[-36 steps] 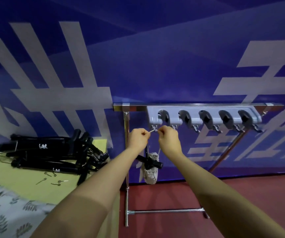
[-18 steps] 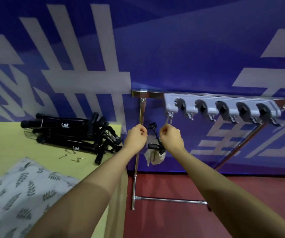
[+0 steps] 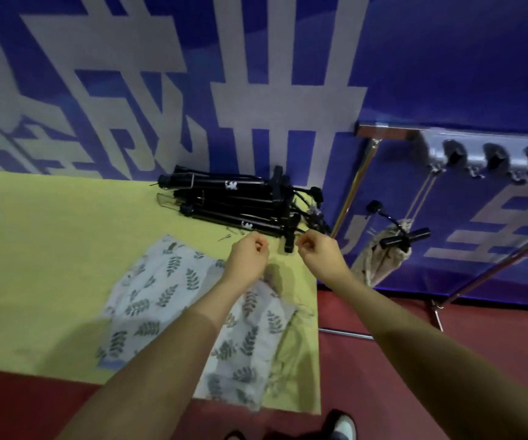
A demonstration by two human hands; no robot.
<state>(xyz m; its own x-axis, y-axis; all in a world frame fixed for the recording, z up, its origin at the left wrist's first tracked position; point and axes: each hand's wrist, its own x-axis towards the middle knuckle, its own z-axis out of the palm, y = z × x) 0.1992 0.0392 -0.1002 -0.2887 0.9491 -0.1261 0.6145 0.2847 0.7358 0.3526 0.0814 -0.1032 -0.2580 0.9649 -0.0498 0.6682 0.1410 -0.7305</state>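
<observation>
Above the yellow table [image 3: 49, 233], the left hand [image 3: 248, 255] and right hand [image 3: 318, 254] hover side by side, fingers curled with nothing seen in them. Just beyond them lies the pile of black folded poles [image 3: 240, 201], and the leaf-print cloth [image 3: 167, 281] is beneath. Rightward, a beige bag [image 3: 380, 262] hangs from the hook rail [image 3: 478, 157], with a black handle [image 3: 405, 238] sticking out.

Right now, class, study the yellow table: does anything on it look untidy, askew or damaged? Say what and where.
The leaf-print cloth lies askew, its right edge frayed, with loose threads trailing toward the edge of the table. Behind it, the black folded stands sit in a jumbled heap against the wall.
</observation>
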